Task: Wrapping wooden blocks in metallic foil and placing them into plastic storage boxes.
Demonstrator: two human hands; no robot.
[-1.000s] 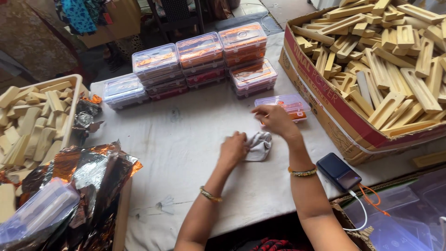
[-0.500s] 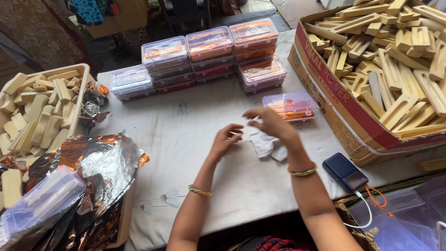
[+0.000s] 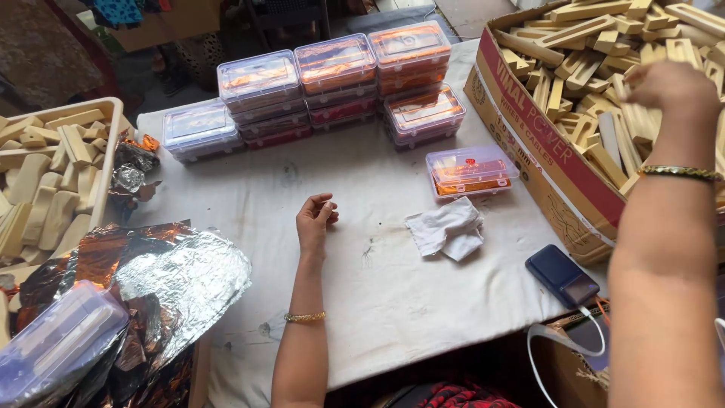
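The left hand (image 3: 315, 219) rests on the white cloth-covered tabletop (image 3: 355, 189), fingers loosely curled inward and grasping nothing; a thin gold bangle (image 3: 304, 317) sits on the forearm behind it. The right hand (image 3: 668, 85) is raised over the large open cardboard box with a red side panel (image 3: 555, 159), just above the pale wooden sticks (image 3: 581, 53) that fill that box; its fingers are bent downward toward the sticks, but whether they grasp one cannot be told from this view. A second gold bangle (image 3: 680, 173) circles the right wrist. A crumpled white cloth (image 3: 445, 229) lies released on the tabletop between the two hands, near the left hand but not touching it. Just beyond the cloth lies a single clear plastic lidded case with orange contents (image 3: 470, 169), set close to the cardboard box. Further back, stacked clear plastic cases (image 3: 332, 75) of the same kind form a row across the far edge of the tabletop. A dark blue rectangular device (image 3: 562, 275) lies near the front right edge, with a white cable (image 3: 563, 341) looping below it. At the left, a cream plastic tray (image 3: 106, 151) holds more wooden pieces, and crinkled silver and copper foil sheets (image 3: 162, 276) overlap the front left corner.
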